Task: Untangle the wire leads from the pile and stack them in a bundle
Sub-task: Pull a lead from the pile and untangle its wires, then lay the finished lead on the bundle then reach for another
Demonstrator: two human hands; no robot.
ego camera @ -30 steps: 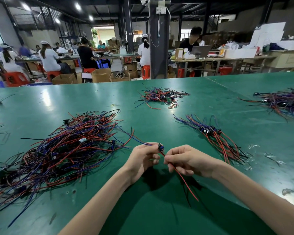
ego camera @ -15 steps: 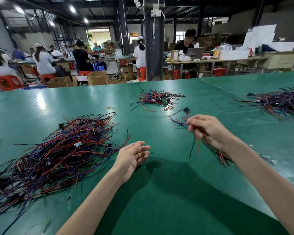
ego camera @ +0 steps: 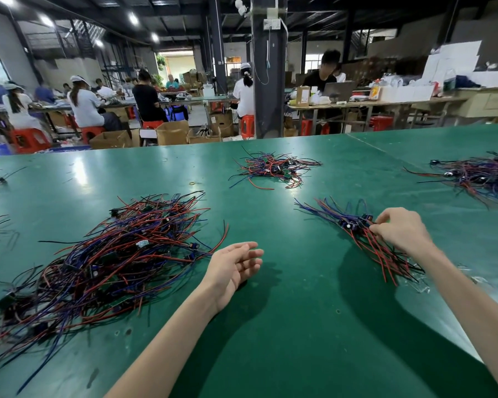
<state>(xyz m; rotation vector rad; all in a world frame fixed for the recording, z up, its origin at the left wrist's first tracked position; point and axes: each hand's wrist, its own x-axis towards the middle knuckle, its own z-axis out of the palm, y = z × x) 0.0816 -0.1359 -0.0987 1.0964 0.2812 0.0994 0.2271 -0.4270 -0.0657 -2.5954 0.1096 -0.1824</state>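
Pinching into the connector end of the bundle (ego camera: pixel 381 255) with curled right hand (ego camera: pixel 401 232), lying on the green table (ego camera: pixel 299 334); resting left hand (ego camera: pixel 232 270) open, palm up, holding nothing, just beside the tangled pile (ego camera: pixel 112 259).

Head-worn wide-angle view, facing forward and down across a green table (ego camera: pixel 299 326).
The camera sits close above the table's near side, so both forearms enter from the bottom edge. The left hand (ego camera: pixel 233 268) lies near centre, and the right hand (ego camera: pixel 403 234) is to the right, fingers on the bundle (ego camera: pixel 365 248). The tangled pile (ego camera: pixel 112 259) fills the near left. The workshop benches (ego camera: pixel 385 103) stretch across the far top of the view.
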